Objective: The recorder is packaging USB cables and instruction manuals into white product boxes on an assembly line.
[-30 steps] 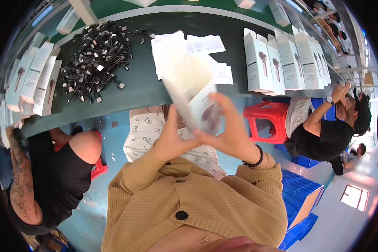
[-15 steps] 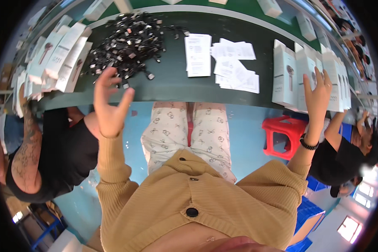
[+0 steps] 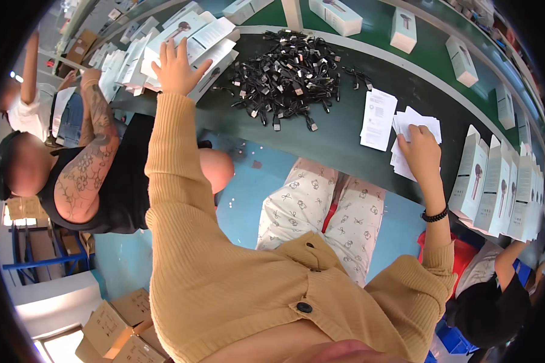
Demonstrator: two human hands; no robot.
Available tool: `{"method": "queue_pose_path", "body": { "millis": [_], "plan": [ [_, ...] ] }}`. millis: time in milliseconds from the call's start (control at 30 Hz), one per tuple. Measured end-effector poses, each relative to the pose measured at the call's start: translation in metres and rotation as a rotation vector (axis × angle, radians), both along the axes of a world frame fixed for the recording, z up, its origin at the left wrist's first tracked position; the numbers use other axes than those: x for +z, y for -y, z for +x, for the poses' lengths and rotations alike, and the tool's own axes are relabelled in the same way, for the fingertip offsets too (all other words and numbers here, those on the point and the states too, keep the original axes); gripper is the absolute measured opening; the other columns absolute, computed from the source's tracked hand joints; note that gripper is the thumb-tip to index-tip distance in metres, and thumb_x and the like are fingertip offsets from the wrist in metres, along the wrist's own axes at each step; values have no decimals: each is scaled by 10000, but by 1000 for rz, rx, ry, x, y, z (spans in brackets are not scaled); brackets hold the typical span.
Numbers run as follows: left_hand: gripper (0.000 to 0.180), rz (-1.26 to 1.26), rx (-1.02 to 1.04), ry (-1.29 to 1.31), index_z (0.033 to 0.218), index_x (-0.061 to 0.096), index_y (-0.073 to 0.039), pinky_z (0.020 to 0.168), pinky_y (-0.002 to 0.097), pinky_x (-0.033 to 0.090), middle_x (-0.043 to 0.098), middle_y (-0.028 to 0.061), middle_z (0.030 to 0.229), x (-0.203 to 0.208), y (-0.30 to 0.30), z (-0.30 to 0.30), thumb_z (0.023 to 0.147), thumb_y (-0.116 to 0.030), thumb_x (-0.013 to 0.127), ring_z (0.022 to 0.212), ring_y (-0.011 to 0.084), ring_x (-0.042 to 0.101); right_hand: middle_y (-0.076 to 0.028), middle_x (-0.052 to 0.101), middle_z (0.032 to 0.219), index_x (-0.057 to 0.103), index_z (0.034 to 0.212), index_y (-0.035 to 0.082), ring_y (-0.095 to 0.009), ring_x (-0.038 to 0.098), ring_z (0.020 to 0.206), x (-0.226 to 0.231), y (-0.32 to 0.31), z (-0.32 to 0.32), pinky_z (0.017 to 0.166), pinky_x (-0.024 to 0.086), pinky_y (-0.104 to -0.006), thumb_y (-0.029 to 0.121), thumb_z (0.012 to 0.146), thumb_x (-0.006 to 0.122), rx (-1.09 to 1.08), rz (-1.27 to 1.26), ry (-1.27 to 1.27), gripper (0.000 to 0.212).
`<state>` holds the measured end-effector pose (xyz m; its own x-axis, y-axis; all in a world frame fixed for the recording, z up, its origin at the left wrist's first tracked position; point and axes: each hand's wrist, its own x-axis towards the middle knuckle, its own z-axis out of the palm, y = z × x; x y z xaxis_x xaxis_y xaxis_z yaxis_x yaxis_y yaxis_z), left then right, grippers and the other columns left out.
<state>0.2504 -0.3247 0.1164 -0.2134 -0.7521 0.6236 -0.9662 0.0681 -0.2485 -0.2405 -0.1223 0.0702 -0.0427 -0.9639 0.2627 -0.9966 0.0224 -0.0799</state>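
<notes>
Several white boxes [image 3: 211, 36] lean in a slanting pile at the left of the table [image 3: 339, 136], and your left hand [image 3: 177, 74] reaches over their near side, its fingers spread wide and the thumb held out; whether the fingertips press on the card, you cannot tell from here. Your right hand [image 3: 422, 151] is palm down over a loose fan of white leaflets [image 3: 431, 123] toward the right of the table, its fingers slightly bent, and you cannot tell whether they pinch a sheet. Just left of that fan lies a neater leaflet stack [image 3: 378, 120]. Between your hands, nearer the left one, sits a large heap of black cables [image 3: 290, 78], with a small cable bunch [image 3: 358, 77] beside it. Right of your right hand, more boxes [image 3: 493, 187] stand in a row, raised flaps at their tops. A dark beaded bracelet [image 3: 435, 215] circles your right wrist
</notes>
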Motion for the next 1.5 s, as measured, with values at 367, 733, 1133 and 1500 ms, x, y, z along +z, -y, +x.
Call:
{"method": "queue_pose_path", "body": {
  "millis": [367, 733, 1133, 1500],
  "plan": [
    [687, 103, 276, 305, 1304, 466, -184, 994, 698, 202, 369, -4, 1447, 22, 4, -10, 722, -446, 720, 1369, 274, 267, -124, 644, 814, 660, 823, 40, -311, 624, 784, 27, -16, -15, 666, 513, -387, 94, 817, 592, 99, -204, 154, 87],
    [931, 582, -847, -1344, 1373, 237, -21, 929, 338, 422, 506, 143, 1199, 23, -167, -95, 709, -287, 831, 1080, 215, 518, -136, 691, 794, 624, 1047, -31, -146, 637, 638, 114, -83, -27, 541, 457, -232, 32, 880, 625, 169, -571, 1256, 178],
    [920, 1055, -902, -1315, 1303, 423, 2, 982, 319, 383, 563, 101, 1200, -53, -248, -151, 559, -250, 901, 1138, 170, 512, -79, 699, 860, 688, 941, 6, -114, 624, 645, 130, -72, 63, 558, 463, -208, 60, 833, 674, 477, -275, 903, 121],
    [988, 1074, -894, -1643, 1332, 304, -3, 1000, 331, 350, 484, 99, 1234, -103, -274, -119, 601, -329, 884, 1167, 191, 452, -139, 630, 980, 678, 1004, 41, -209, 594, 790, 66, 66, 64, 693, 477, -312, 211, 835, 652, 324, -333, 446, 241]
  ]
}}
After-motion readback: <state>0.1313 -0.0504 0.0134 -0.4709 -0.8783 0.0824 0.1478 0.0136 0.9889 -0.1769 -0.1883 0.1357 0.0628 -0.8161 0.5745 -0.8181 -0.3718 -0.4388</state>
